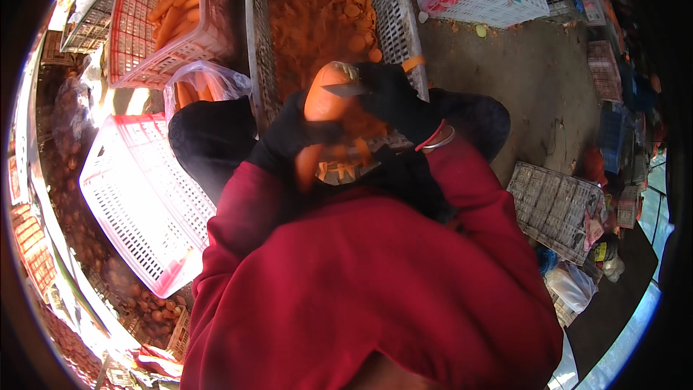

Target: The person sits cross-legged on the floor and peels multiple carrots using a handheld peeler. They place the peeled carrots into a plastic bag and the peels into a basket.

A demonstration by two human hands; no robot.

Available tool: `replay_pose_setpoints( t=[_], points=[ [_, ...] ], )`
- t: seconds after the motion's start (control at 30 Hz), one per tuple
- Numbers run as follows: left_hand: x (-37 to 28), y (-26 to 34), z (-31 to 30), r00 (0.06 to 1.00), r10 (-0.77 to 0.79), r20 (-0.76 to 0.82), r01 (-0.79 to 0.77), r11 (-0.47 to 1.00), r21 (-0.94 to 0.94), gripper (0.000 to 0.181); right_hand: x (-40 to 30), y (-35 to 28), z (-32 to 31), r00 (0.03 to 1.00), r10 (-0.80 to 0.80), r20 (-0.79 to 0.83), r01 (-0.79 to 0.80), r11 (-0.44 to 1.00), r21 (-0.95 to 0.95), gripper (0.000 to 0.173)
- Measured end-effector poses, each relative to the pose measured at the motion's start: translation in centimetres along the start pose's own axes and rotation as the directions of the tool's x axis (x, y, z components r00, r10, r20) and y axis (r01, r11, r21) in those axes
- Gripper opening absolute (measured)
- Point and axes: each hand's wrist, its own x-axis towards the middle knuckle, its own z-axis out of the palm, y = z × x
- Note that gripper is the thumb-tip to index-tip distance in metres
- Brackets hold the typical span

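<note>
My left hand [284,127], in a black glove, grips a thick orange carrot [323,100] around its middle. The carrot is tilted, its stem end up and away from me. A knife is in my gloved right hand [401,102]; its blade [342,90] lies across the carrot near the stem end. My right fingers hide the handle. Below both hands, a grey plastic crate [403,27] stands between my knees, holding a heap of carrot peelings [311,27] and round cut ends [354,43]. Carrot strips [338,170] lie at its near edge.
At the upper left, a pink crate [130,59] holds carrots [176,5]. Beside my left knee are a clear bag of carrots [235,80] and a sunlit pink-and-white crate [151,195]. A white crate [503,8] bearing a cloth stands upper right, a dirty crate [557,203] lower right.
</note>
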Motion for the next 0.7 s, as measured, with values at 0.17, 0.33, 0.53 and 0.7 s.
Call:
replay_pose_setpoints(
  t=[0.17,0.33,0.53,0.7],
  points=[
    [2.1,-3.3,-1.9,0.961,0.268,-0.065,-0.231,0.912,0.338,0.037,-2.3,3.2,4.2,0.972,0.234,-0.002,-0.234,0.972,-0.004,0.029],
    [1.5,-2.7,-2.5,0.997,-0.079,0.008,0.079,0.997,0.013,0.035,-1.2,3.7,5.4,0.983,0.183,-0.023,-0.176,0.967,0.185,0.030],
    [2.3,-2.9,0.6,0.932,0.142,0.333,-0.250,0.918,0.307,0.062,-5.4,9.9,8.5,0.706,0.419,0.570,-0.215,0.895,-0.392,0.017],
    [3.9,-1.9,-2.3,0.935,0.324,-0.148,-0.252,0.896,0.366,0.063,-6.2,11.8,8.0,0.894,0.266,0.360,-0.019,0.827,-0.562,0.024]
  ],
)
